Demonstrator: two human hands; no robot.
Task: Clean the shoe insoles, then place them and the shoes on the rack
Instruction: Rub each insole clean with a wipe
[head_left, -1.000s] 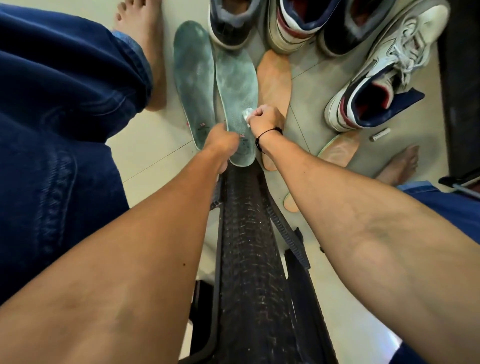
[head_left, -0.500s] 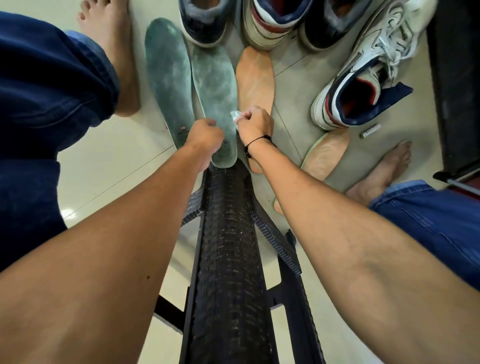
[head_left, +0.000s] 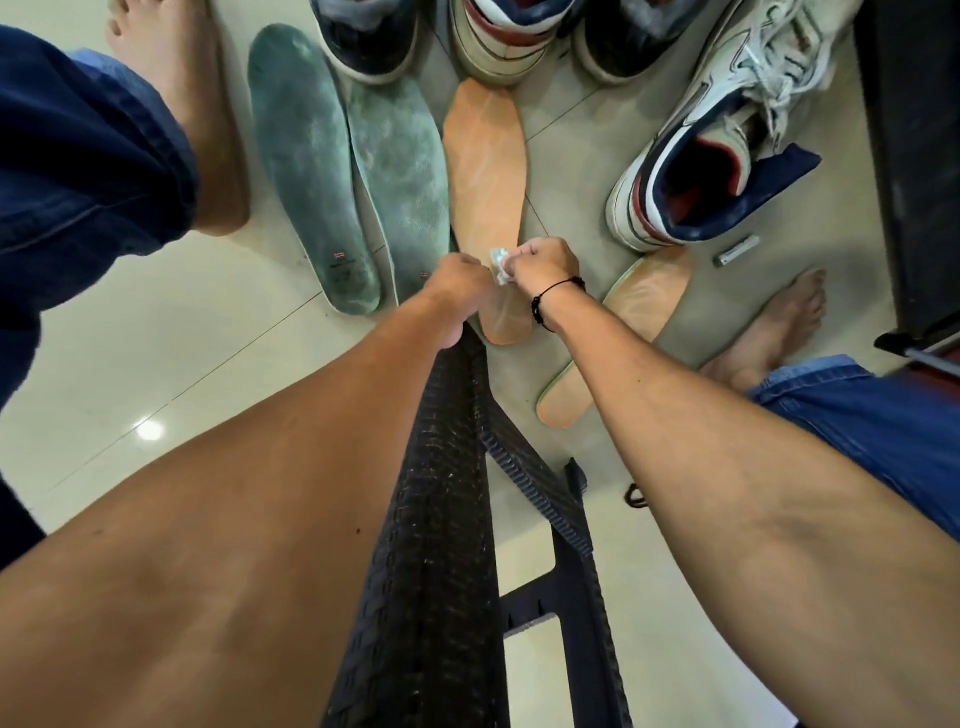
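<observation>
Two worn green insoles lie side by side on the tiled floor. An orange insole lies just to their right, and a second orange insole is partly under my right forearm. My right hand pinches a small crumpled white wipe above the first orange insole's heel. My left hand is curled against the wipe's other edge. Three shoes stand at the top. A white sneaker lies on its side.
A black woven plastic stool runs between my arms. My bare feet rest on the floor at either side. A small grey cylinder lies near the white sneaker. Dark furniture stands at the right edge.
Both hands have left the heel of the right green insole and now meet over the orange insole's heel. The right hand still has the wipe.
</observation>
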